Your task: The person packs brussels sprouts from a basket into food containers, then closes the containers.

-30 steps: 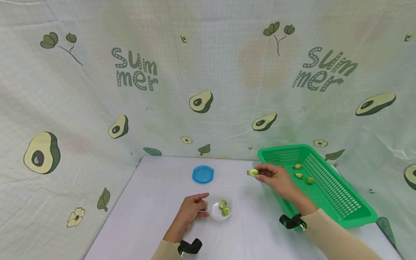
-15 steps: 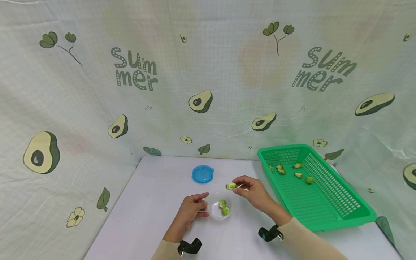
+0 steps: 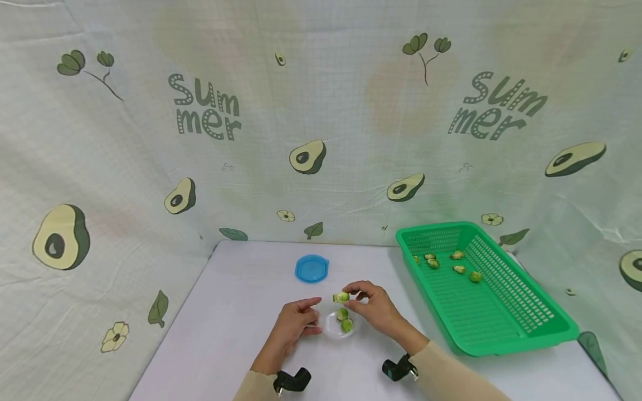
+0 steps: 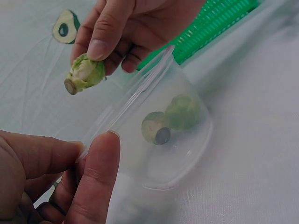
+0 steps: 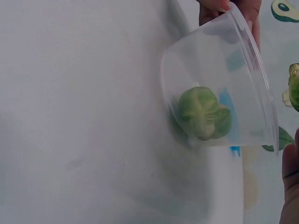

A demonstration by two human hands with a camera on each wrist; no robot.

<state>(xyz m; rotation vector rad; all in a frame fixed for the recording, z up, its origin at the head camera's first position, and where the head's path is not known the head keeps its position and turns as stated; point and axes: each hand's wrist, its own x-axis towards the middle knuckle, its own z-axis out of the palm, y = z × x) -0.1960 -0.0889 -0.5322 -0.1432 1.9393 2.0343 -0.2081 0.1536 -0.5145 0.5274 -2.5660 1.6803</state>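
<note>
A clear plastic container stands on the white table with two Brussels sprouts at its bottom. My left hand pinches the container's rim at its left side, thumb and finger on the edge in the left wrist view. Above the container, my right hand pinches another Brussels sprout between thumb and fingers, its cut stem pointing left. In the right wrist view only part of that sprout and the hand shows at the right edge.
A green plastic basket with several Brussels sprouts in it stands on the right. Behind the container lies a blue lid. A printed cloth hangs at the back and sides of the table.
My right hand has carried the Brussels sprout left from beside the green basket to over the container. The left hand has stayed at the container's rim.
</note>
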